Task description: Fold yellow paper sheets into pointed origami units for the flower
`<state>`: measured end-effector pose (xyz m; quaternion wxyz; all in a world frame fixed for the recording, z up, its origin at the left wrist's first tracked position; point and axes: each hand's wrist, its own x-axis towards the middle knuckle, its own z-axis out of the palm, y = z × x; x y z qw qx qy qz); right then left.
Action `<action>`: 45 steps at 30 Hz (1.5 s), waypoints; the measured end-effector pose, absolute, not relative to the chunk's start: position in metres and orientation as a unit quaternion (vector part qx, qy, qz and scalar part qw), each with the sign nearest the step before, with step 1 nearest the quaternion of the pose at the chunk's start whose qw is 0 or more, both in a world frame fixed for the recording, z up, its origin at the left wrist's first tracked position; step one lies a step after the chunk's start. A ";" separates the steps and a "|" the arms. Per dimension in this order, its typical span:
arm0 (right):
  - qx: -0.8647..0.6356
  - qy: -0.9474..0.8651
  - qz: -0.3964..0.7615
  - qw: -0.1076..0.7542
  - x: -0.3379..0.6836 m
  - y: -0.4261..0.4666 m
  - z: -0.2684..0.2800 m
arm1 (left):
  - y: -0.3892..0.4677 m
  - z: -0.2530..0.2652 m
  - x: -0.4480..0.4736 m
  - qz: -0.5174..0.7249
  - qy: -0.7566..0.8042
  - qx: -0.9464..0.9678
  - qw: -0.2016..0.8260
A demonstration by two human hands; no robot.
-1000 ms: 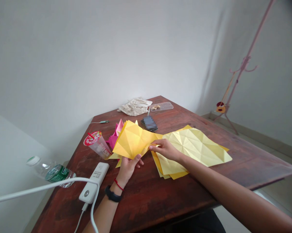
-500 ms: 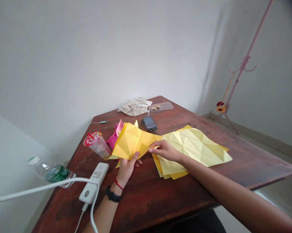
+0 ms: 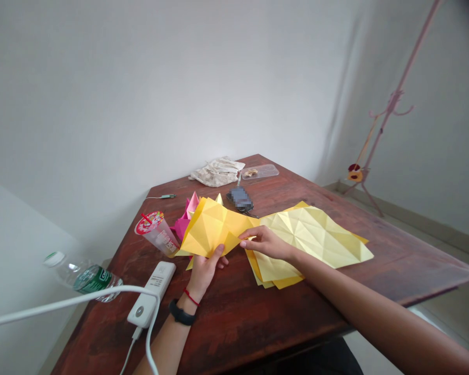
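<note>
A yellow sheet of paper [image 3: 211, 224], creased into triangles, is held up above the table between both hands. My left hand [image 3: 207, 266] grips its lower edge, thumb on the face and fingers behind. At the sheet's right corner, my right hand [image 3: 266, 242] pinches the paper between thumb and fingertips. Beside and partly beneath my right hand lies a stack of creased pale yellow paper [image 3: 316, 234], with deeper yellow sheets poking out under it. Pink folded paper [image 3: 183, 226] shows behind the held sheet, mostly hidden by it.
To the left stand a plastic cup with a straw [image 3: 160, 234] and a water bottle [image 3: 89, 277]. A white power strip [image 3: 151, 294] and its cable lie near my left forearm. Farther back are a phone [image 3: 241, 199], a crumpled cloth [image 3: 217, 172] and a clear tray [image 3: 271, 171].
</note>
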<state>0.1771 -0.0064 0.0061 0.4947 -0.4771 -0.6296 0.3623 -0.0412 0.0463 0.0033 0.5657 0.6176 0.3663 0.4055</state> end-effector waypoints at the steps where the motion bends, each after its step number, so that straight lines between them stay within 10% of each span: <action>1: -0.476 -0.630 0.363 0.495 0.177 -0.006 0.006 | 0.046 0.003 -0.041 0.406 0.366 0.617 0.567; 45: -0.547 -0.529 0.266 0.592 0.182 0.002 0.004 | 0.043 0.005 -0.041 0.409 0.333 0.647 0.550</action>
